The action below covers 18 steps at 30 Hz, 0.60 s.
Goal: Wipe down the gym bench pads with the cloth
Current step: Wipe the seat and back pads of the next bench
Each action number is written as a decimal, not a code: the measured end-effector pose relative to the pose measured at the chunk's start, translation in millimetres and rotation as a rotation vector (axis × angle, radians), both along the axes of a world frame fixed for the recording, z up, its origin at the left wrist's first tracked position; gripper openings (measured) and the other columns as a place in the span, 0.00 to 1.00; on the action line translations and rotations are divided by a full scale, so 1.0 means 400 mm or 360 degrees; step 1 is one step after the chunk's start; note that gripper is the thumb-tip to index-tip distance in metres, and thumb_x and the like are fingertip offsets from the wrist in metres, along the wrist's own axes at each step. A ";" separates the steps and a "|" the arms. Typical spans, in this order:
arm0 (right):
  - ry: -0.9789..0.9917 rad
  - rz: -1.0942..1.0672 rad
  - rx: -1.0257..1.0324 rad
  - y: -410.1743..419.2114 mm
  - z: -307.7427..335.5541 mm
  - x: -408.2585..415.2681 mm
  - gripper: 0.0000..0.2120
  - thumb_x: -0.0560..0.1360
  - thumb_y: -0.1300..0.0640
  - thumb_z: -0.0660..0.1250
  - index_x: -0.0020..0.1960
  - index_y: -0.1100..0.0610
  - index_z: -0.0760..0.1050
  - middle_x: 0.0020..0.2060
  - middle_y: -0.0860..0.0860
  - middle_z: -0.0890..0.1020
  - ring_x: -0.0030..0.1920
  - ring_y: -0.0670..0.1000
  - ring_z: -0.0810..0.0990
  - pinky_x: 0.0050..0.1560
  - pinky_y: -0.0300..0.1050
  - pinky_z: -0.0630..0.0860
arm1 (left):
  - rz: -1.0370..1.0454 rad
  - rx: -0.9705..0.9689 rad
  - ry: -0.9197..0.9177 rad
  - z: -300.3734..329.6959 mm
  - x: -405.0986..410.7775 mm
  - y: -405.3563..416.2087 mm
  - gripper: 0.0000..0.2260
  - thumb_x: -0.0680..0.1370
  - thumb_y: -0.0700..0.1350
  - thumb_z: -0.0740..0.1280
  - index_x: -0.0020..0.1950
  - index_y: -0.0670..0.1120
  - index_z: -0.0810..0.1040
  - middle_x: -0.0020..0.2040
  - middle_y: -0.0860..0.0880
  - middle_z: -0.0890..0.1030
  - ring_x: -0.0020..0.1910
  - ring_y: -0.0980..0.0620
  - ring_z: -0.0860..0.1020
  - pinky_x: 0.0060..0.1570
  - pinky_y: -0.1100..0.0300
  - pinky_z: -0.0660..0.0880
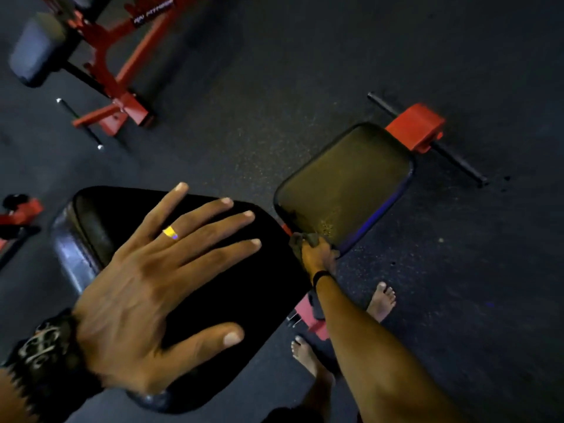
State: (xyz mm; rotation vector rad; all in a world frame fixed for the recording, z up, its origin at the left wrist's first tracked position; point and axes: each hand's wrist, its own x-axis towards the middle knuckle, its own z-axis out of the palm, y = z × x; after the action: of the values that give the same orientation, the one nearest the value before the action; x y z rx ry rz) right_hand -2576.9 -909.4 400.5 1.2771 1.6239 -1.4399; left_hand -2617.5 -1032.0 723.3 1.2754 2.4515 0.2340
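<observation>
A black back pad (100, 218) of a red-framed gym bench fills the lower left. My left hand (152, 282) lies flat on it with fingers spread, a ring on one finger. Beyond it sits the smaller seat pad (348, 184), its top lit yellowish. My right hand (317, 251) grips a bunched dark cloth (305, 239) at the near corner of the seat pad, by the gap between the two pads. Most of the cloth is hidden in the fist.
The bench's red foot (418, 126) with a black crossbar (457, 160) lies beyond the seat pad. Another red-framed machine (116, 71) with a grey pad (36, 53) stands at the upper left. My bare feet (381, 300) stand on the dark rubber floor (274, 87).
</observation>
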 end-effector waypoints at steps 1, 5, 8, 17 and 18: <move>-0.0021 0.0059 -0.0016 0.010 0.001 -0.006 0.21 0.78 0.44 0.65 0.67 0.53 0.73 0.65 0.64 0.68 0.59 0.69 0.73 0.62 0.57 0.71 | 0.0019 -0.0023 0.0012 -0.001 -0.002 -0.001 0.29 0.74 0.62 0.63 0.69 0.46 0.75 0.73 0.49 0.71 0.76 0.47 0.64 0.73 0.33 0.54; 0.0311 0.0441 0.0067 0.003 0.114 0.036 0.23 0.79 0.41 0.61 0.72 0.47 0.69 0.64 0.61 0.68 0.61 0.65 0.72 0.63 0.57 0.72 | 0.0077 -0.0056 0.0003 0.003 0.004 -0.009 0.24 0.74 0.62 0.63 0.62 0.47 0.81 0.69 0.50 0.75 0.73 0.47 0.68 0.71 0.33 0.58; 0.0582 0.0575 0.0184 -0.013 0.187 0.068 0.26 0.78 0.40 0.62 0.75 0.45 0.66 0.62 0.56 0.68 0.62 0.58 0.69 0.61 0.53 0.70 | 0.0108 -0.0075 -0.0004 0.005 0.004 -0.008 0.23 0.75 0.62 0.63 0.61 0.49 0.82 0.69 0.51 0.76 0.72 0.48 0.69 0.71 0.34 0.58; 0.0777 0.0648 -0.0012 -0.040 0.283 -0.069 0.28 0.74 0.35 0.59 0.69 0.46 0.71 0.62 0.51 0.78 0.60 0.53 0.77 0.61 0.49 0.73 | 0.0132 -0.0199 0.0046 0.009 0.003 -0.009 0.21 0.77 0.63 0.60 0.60 0.52 0.80 0.61 0.55 0.80 0.67 0.52 0.73 0.73 0.40 0.56; 0.0994 0.0642 -0.0077 -0.039 0.331 -0.053 0.26 0.73 0.37 0.60 0.67 0.45 0.73 0.58 0.45 0.80 0.56 0.47 0.78 0.58 0.43 0.73 | 0.0141 -0.0209 0.0069 0.010 0.005 -0.009 0.21 0.77 0.64 0.59 0.60 0.53 0.80 0.62 0.56 0.79 0.67 0.52 0.72 0.74 0.41 0.55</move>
State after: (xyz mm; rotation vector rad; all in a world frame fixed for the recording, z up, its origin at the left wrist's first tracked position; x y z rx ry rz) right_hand -2598.0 -924.9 532.9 0.4302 2.0710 -1.6850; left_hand -2615.6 -1035.7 727.5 1.1302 2.5172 0.0677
